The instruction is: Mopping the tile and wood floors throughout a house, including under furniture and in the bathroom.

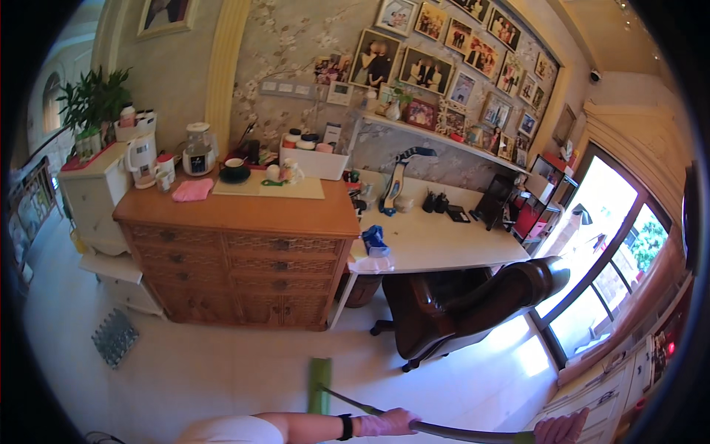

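Note:
A flat mop with a green head [319,377] rests on the pale floor at the lower middle. Its long dark pole [471,432] runs to the right, with green parts on it. My left hand [390,423], in a thin pink glove with a black band at the wrist, is closed around the pole's middle part. Near the pole's far end, at the lower right, my right hand [560,427], which also looks gloved in pink, grips it. The bottom edge of the picture cuts off part of the right hand.
Ahead stands a wooden drawer cabinet [238,213] with a pink cloth [192,190] on top. A brown leather office chair [471,311] is at the white desk [438,238]. Clear bottles [115,337] stand on the floor at left. White cabinets [604,388] line the right, near a glass door [588,233].

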### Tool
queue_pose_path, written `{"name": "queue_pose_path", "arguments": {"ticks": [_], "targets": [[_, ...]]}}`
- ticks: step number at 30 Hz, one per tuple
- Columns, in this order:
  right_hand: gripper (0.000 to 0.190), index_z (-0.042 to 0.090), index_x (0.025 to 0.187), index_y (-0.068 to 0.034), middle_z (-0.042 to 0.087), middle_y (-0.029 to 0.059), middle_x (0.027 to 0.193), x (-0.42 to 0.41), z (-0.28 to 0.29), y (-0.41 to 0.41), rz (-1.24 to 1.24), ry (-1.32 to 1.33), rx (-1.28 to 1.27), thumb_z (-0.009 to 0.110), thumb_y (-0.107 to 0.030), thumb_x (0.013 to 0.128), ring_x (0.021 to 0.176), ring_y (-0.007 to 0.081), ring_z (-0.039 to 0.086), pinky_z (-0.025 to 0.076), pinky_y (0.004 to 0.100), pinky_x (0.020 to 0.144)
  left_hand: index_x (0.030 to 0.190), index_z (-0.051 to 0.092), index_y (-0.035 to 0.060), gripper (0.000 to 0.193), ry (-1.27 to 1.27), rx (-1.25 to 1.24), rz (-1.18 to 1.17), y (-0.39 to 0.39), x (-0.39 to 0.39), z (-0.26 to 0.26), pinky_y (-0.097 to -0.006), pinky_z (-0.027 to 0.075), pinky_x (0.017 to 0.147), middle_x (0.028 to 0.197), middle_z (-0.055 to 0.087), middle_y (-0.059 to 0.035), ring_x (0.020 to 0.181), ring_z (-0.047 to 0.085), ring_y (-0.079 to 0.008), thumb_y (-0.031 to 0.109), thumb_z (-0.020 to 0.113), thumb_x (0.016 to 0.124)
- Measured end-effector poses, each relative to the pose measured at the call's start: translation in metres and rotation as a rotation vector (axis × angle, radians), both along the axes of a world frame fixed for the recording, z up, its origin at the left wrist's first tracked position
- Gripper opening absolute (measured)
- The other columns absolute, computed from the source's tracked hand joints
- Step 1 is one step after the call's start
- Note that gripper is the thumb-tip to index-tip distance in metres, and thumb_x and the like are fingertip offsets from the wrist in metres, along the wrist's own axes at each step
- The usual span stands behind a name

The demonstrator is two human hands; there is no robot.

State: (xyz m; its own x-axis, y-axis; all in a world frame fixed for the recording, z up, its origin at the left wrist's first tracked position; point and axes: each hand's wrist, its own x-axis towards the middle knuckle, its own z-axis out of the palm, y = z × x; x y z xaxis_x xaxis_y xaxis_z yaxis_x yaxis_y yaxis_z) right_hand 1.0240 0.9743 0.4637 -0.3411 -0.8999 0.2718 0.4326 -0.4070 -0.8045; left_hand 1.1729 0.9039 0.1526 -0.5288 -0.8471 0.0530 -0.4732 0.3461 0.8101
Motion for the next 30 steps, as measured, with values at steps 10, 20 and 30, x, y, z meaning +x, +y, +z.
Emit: {"name": "queue_pose_path", "arguments": {"ticks": [10,20,30], "targets": [[0.037,0.046,0.059,-0.012,0.034,-0.0025,0.045,0.019,-0.060,-0.121,-0.055,0.252,-0.043,0.039,-0.021,0.094,0.037,0.0085,0.031,0.027,0.0258,0.036,0.099,0.058,0.0045,0.029,0.066,0.179,-0.027,-0.123,-0.011,-0.054,-0.0376,0.045,0.078,0.089,0.062,-0.0174,0.085,0.058,-0.0327,0.024,0.059,0.078],[0.035,0.042,0.060,-0.015,0.035,-0.0043,0.049,0.111,-0.286,-0.215,0.208,0.124,0.352,0.045,-0.029,0.092,0.042,0.0071,0.032,0.025,0.0242,0.038,0.102,0.058,0.0076,0.039,-0.107,0.351,0.513,-0.015,0.204,-0.204,-0.0428,0.043,0.083,0.093,0.060,-0.0221,0.092,0.056,-0.0371,0.035,0.058,0.074],[0.035,0.057,0.066,-0.005,0.055,0.0021,0.058,0.244,-0.368,-0.118,0.788,0.472,0.562,0.049,-0.030,0.089,0.052,0.0084,0.047,0.040,0.0254,0.049,0.099,0.063,0.0199,0.036,-0.842,0.529,0.590,0.123,0.376,-0.263,-0.0431,0.038,0.085,0.095,0.063,-0.0082,0.091,0.058,-0.0289,0.047,0.058,0.075]]}}
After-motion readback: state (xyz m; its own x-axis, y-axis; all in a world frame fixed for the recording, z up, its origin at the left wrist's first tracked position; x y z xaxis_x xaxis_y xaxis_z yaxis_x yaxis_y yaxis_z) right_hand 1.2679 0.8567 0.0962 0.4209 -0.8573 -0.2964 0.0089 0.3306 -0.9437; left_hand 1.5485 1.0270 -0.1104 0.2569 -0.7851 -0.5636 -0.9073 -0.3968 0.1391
